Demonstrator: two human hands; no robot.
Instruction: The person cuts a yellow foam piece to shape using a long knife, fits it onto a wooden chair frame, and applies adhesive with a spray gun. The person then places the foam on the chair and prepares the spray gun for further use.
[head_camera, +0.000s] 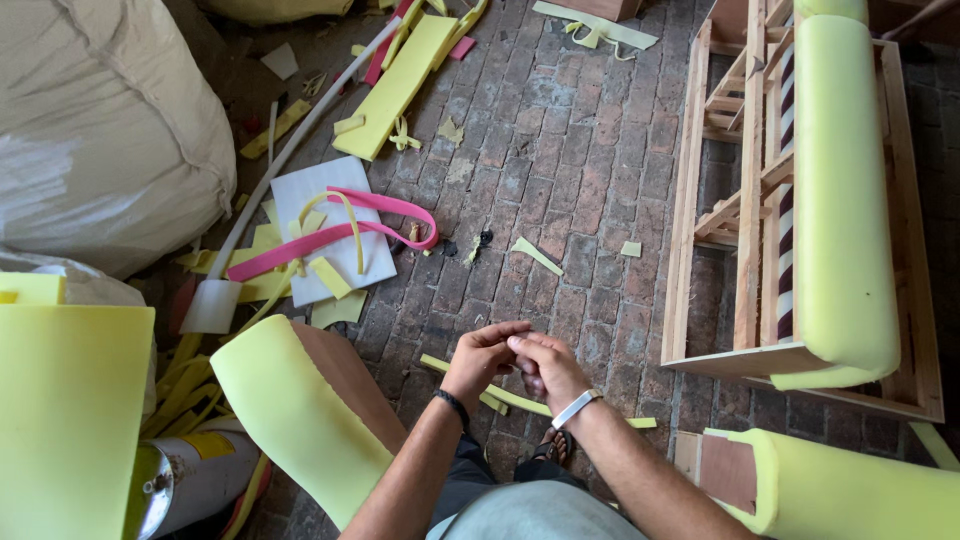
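My left hand (481, 357) and my right hand (545, 366) meet in front of me above the brick floor, fingertips touching. They seem to pinch something very small between them; what it is stays hidden by the fingers. A black band circles my left wrist and a white one my right wrist. A thin yellow foam strip (520, 400) lies on the bricks right below the hands. A foam-covered curved wooden piece (300, 410) stands just left of my left arm.
A wooden sofa frame (745, 200) with a yellow foam roll (842, 190) stands at the right. Another foam-wrapped piece (850, 490) lies at the lower right. Big white sacks (100, 120), a foam sheet (65, 420), a metal can (190, 480), a white board with pink strips (350, 225) and foam scraps fill the left.
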